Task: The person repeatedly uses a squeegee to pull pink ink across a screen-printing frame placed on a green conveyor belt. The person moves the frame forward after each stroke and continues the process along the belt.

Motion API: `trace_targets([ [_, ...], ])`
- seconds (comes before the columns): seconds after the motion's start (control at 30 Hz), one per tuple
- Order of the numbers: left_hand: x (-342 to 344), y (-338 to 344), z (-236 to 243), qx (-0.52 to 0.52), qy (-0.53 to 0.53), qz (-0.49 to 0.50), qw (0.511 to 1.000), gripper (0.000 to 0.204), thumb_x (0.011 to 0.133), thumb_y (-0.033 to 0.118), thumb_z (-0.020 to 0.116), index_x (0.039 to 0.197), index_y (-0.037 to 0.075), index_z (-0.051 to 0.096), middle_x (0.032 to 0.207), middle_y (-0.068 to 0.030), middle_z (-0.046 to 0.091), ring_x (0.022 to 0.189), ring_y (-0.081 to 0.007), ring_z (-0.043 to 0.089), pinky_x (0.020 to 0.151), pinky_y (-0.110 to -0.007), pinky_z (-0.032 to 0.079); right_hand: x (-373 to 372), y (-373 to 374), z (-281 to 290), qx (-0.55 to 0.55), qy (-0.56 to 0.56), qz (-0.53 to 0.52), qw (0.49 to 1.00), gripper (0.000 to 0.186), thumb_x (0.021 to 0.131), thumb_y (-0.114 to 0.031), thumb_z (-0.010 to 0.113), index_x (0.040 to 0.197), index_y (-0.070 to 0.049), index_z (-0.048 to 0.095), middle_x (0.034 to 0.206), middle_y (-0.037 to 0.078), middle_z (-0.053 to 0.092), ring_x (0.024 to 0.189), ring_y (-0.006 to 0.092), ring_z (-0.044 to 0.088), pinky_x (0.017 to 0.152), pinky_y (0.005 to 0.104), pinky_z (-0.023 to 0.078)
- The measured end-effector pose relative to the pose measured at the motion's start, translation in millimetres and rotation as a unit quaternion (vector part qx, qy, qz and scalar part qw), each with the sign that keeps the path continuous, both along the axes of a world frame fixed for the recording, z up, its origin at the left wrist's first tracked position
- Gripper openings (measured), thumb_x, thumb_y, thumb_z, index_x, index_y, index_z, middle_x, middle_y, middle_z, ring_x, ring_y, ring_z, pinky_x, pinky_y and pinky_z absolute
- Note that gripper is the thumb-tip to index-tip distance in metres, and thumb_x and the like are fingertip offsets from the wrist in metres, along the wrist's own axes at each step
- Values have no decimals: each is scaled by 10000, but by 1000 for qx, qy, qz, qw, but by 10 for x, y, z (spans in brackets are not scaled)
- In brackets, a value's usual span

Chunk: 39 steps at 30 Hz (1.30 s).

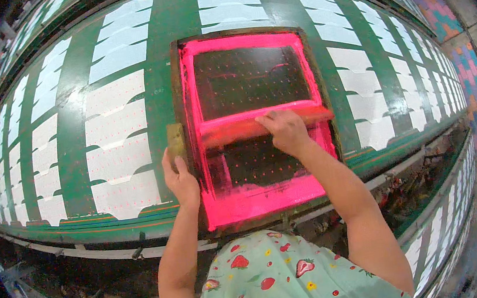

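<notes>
A screen-printing frame (181,96) with a dark mesh lies on the green table in front of me, its mesh bordered by bright pink ink (256,203). My right hand (286,132) grips a pink-smeared squeegee (230,131) that spans the mesh from side to side, about midway along it. Small dots show through the mesh above and below the squeegee. At the frame's left side, a wooden tab (175,137) sticks out. My left hand (183,182) holds its lower end, thumb and fingers on either side.
Rows of white fabric pieces (121,127) lie on the long green table (69,139); those to the left carry small pink dots, as do some on the right (362,99). A rail (162,251) runs along the near edge. Colourful paving (472,87) shows at right.
</notes>
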<state>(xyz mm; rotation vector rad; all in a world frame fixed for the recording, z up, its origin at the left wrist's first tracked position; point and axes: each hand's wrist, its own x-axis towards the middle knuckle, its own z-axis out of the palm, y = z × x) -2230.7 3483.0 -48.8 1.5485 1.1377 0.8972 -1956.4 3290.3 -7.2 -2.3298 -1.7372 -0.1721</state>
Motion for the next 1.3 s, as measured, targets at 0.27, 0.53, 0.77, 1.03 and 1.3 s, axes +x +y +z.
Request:
trace_targets([
  [0.27, 22, -25, -46, -35, -11, 46, 998, 431, 1216, 207, 459, 1495, -77, 623, 1416, -180, 708, 1281, -255, 670, 1144, -382, 504, 1526, 1245, -63, -31, -46, -12, 998, 449, 848, -37, 691, 1275, -135, 787, 1208, 188, 760, 1100, 389, 744, 954, 515, 605],
  [0.53, 35, -13, -101, -10, 54, 88, 995, 410, 1220, 210, 452, 1399, -75, 685, 1308, -165, 734, 1202, -248, 682, 1081, -385, 525, 2328, 1947, 170, -101, 5, -29, 994, 391, 930, -144, 675, 1300, -175, 796, 1279, 147, 796, 1196, 368, 766, 1008, 539, 622],
  [0.77, 46, -20, -57, -7, 71, 70, 995, 425, 1228, 240, 441, 1363, -73, 694, 1255, -155, 738, 1157, -240, 681, 1053, -376, 530, 2441, 2005, 129, -84, -21, -25, 996, 391, 937, -138, 675, 1307, -171, 796, 1246, 171, 799, 1164, 373, 774, 981, 526, 634],
  [1.03, 52, 5, -106, -3, 94, 80, 992, 439, 1225, 273, 451, 1352, -71, 693, 1232, -154, 741, 1135, -250, 677, 1030, -386, 527, 2341, 1820, 261, -124, -1, 25, 992, 266, 886, -171, 674, 1105, -99, 807, 1110, 187, 813, 1089, 409, 785, 940, 564, 639],
  [1.3, -37, 59, -166, -12, 65, 40, 997, 433, 1203, 291, 489, 1352, -67, 683, 1222, -179, 740, 1114, -276, 670, 1022, -393, 516, 1330, 872, 313, -141, 11, 40, 989, 273, 888, -181, 663, 1113, -129, 808, 1094, 170, 806, 1047, 394, 792, 882, 558, 648],
])
